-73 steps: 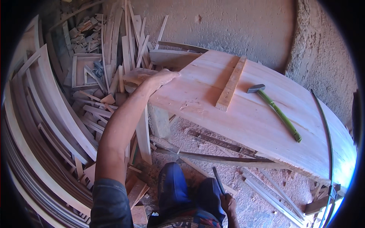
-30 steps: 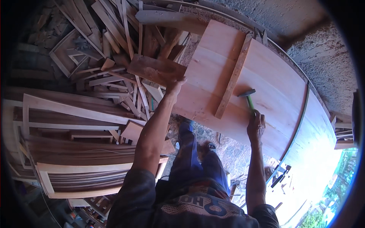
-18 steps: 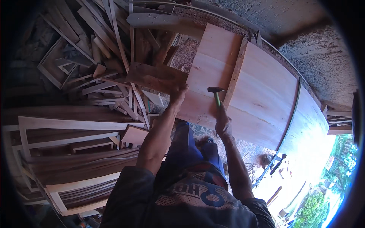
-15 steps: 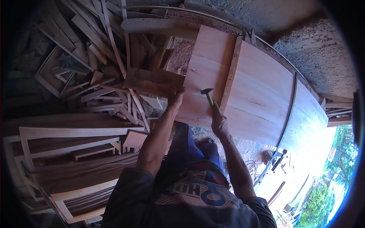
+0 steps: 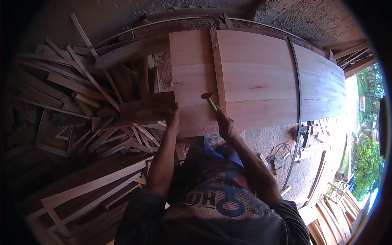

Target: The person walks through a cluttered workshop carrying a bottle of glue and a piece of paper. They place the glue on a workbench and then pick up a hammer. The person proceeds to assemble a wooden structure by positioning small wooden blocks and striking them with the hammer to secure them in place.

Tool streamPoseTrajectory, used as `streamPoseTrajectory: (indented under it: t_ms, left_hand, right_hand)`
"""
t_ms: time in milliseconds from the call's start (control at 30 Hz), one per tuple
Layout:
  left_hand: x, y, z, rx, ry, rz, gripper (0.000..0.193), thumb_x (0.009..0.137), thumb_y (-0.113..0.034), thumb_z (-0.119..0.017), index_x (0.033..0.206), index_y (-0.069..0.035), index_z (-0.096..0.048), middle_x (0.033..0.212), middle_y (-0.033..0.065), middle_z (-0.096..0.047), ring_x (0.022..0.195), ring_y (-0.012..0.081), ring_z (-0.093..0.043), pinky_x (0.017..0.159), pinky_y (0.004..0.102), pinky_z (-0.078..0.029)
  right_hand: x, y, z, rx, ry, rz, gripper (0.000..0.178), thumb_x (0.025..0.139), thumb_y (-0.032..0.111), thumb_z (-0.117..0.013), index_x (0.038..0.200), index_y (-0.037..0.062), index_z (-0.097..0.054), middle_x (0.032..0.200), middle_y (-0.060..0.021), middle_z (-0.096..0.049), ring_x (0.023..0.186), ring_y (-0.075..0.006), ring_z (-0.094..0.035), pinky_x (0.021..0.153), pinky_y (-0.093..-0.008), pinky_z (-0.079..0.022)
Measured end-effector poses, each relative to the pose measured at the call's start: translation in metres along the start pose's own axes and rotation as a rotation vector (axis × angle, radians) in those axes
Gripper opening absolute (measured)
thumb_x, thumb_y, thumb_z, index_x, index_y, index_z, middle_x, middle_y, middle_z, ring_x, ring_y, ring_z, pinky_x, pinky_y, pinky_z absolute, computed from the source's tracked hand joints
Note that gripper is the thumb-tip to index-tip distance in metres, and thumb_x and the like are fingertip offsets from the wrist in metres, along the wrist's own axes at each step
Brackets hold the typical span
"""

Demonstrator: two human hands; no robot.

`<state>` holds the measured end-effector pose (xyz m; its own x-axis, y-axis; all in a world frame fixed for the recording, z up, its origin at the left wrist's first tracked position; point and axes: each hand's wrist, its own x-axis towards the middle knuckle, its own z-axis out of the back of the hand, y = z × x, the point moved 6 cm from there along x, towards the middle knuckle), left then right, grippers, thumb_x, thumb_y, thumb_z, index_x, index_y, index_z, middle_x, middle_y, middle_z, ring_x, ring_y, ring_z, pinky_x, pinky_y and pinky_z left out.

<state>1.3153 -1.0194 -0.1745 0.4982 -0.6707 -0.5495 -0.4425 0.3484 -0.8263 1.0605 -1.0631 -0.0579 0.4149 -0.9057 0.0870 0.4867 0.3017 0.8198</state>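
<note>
The left forearm rises almost straight from the lower left, bringing the left hand (image 5: 173, 118) to the left edge of the wooden panel (image 5: 257, 77), just beside a dark board (image 5: 147, 108); whether its fingers grip cannot be told. The right forearm slants up and leftward, its right hand (image 5: 228, 125) closed around the green handle of the hammer (image 5: 212, 103). The hammer's head is over the panel, left of the wooden batten (image 5: 218, 69); contact is unclear.

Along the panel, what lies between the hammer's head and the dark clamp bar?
The wooden batten laid across the panel lies between them, in the head view.
</note>
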Motion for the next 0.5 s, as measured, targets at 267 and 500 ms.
streamPoseTrajectory:
  t_ms: [267,500]
  left_hand:
    - [0.011,0.002,0.001,0.098,0.017,-0.006,0.03,0.096,-0.022,-0.059,0.118,-0.002,-0.06,0.11,0.0092,-0.062,0.1,0.0206,-0.06,0.084,0.039,-0.051]
    - [0.014,0.004,0.002,0.043,0.072,0.0,0.03,0.097,-0.019,-0.058,0.121,-0.002,-0.059,0.112,0.0074,-0.062,0.101,0.0193,-0.06,0.085,0.0372,-0.051]
  right_hand:
    - [-0.056,-0.049,0.047,0.049,-0.298,-0.323,0.028,0.103,0.022,-0.045,0.122,0.0055,-0.056,0.061,0.0038,-0.04,0.05,-0.0065,-0.04,0.044,-0.0253,-0.034]
    - [-0.081,-0.077,0.047,0.418,-0.281,-0.685,0.028,0.102,0.019,-0.048,0.122,0.0011,-0.054,0.065,-0.0037,-0.047,0.055,-0.0126,-0.045,0.05,-0.0303,-0.04]
